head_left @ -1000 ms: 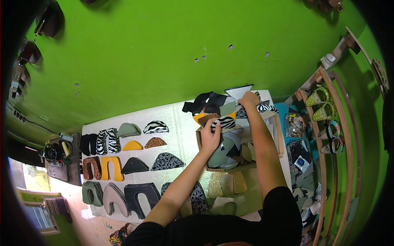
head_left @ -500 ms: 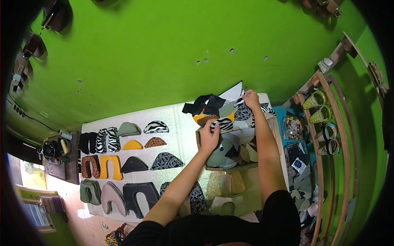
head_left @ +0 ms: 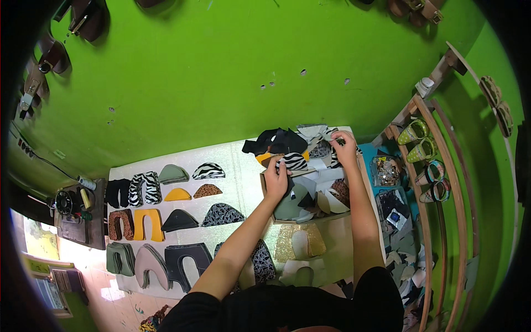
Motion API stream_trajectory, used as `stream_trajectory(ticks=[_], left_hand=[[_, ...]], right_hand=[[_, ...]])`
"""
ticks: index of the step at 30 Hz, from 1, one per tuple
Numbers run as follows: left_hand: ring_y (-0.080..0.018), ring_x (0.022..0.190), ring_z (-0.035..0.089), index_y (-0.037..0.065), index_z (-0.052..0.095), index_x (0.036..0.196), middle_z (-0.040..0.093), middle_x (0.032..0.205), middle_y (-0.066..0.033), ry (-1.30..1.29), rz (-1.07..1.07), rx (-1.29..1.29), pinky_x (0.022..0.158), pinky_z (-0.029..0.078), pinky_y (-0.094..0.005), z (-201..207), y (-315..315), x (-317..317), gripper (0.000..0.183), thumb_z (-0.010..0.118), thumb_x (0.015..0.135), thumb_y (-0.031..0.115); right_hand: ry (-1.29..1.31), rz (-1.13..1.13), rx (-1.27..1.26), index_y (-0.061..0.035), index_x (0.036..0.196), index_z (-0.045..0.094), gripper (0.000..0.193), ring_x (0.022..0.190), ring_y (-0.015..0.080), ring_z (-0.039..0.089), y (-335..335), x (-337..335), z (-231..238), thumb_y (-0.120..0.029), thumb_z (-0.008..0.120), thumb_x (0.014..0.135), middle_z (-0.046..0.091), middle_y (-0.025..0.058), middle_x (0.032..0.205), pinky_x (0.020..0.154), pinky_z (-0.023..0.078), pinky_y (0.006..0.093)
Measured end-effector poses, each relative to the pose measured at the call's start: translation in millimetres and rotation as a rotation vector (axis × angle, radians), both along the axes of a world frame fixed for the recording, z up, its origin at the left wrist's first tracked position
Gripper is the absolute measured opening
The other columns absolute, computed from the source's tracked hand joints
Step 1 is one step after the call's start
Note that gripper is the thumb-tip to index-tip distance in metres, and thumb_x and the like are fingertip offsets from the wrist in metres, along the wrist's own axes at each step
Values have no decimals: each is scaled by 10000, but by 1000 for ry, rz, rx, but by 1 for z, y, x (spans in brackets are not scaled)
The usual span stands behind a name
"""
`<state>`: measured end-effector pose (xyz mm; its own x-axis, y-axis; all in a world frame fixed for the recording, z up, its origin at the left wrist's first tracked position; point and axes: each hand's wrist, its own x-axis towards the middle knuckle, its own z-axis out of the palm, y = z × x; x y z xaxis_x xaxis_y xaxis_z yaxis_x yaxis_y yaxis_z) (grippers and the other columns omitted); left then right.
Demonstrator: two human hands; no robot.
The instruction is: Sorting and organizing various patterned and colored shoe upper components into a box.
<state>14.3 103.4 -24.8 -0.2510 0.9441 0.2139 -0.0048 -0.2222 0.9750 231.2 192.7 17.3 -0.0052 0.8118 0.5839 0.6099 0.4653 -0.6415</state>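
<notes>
My left hand (head_left: 275,178) is closed with its fingers and thumb pinching a zebra-print piece (head_left: 294,161) at the back of a cardboard box (head_left: 264,183). Farther back and to the right, my right hand (head_left: 345,150) pinches the edge of another zebra-print piece (head_left: 330,134). Black cut pieces (head_left: 272,141) are heaped just behind my left hand, with a bit of yellow under them. Below my hands, the box holds grey-green pieces (head_left: 292,205) and a leopard-print piece (head_left: 341,192).
On the white table (head_left: 235,185), stacked arches and half-moons lie in rows, including a yellow arch (head_left: 148,225). Right of the table stand a clear tub of small parts (head_left: 387,170) and a wooden rack (head_left: 428,205) with sandals. A dark machine (head_left: 69,203) is at the left.
My right hand has lowered slightly with its zebra-print piece. The upright white piece beside it has dropped lower. A leopard-print piece shows more in the box. The whole view has shifted slightly.
</notes>
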Motion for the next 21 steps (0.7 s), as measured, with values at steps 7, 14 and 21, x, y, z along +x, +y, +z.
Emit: stream_trajectory(ticks=[7, 14, 21], left_hand=[[-139, 646, 606, -9, 480, 1032, 585, 792, -95, -220, -23, -60, 598, 471, -225, 16, -21, -3, 193, 399, 907, 115], [-151, 739, 623, -48, 546, 941, 590, 888, -105, -162, -246, -130, 624, 477, -225, 17, -68, -28, 217, 397, 901, 104], [-107, 668, 591, -45, 573, 944, 602, 764, -52, -299, -418, -286, 546, 421, -211, 41, -119, -47, 270, 470, 881, 196]], right_hand=[[429, 69, -347, 40, 1025, 556, 217, 859, 123, 524, -57, -26, -1, -79, 512, 849, 579, 80, 946, 777, 408, 232], [638, 273, -383, 20, 968, 588, 179, 672, 34, 481, -135, -87, -5, -9, 569, 792, 573, 19, 811, 600, 397, 165], [469, 137, -441, -7, 804, 632, 96, 530, 35, 400, -184, -104, -6, -54, 649, 722, 593, -6, 675, 473, 326, 199]])
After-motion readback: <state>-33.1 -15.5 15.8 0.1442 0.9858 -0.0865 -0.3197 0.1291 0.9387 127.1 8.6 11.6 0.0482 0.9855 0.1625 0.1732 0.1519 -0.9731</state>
